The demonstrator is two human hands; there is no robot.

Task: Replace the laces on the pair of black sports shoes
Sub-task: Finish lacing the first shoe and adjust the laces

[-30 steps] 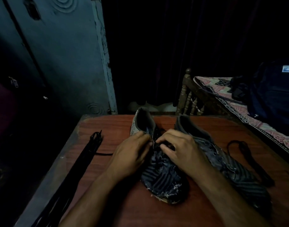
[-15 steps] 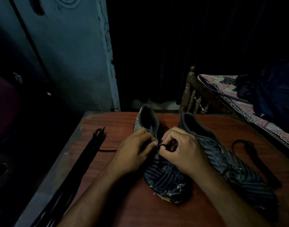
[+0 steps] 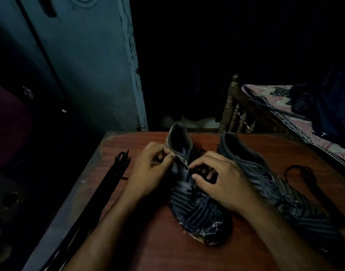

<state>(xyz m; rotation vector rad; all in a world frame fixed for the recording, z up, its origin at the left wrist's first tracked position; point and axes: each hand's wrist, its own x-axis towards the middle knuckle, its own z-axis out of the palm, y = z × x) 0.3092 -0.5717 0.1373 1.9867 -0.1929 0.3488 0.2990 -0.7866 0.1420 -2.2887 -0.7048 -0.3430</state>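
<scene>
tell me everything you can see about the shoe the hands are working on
The left shoe is black with grey stripes, seemingly fabric, its toe scuffed white. It lies on the wooden table, toe toward the person, heel away, beside the other shoe. Its collar stands open. A black lace runs through its eyelets. The left hand holds its side by the collar; the right hand pinches the lace.

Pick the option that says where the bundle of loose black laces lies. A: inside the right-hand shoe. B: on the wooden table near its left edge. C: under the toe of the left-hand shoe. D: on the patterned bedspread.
B: the bundle of loose black laces lies stretched along the reddish wooden table by its left edge, left of the left hand.
</scene>
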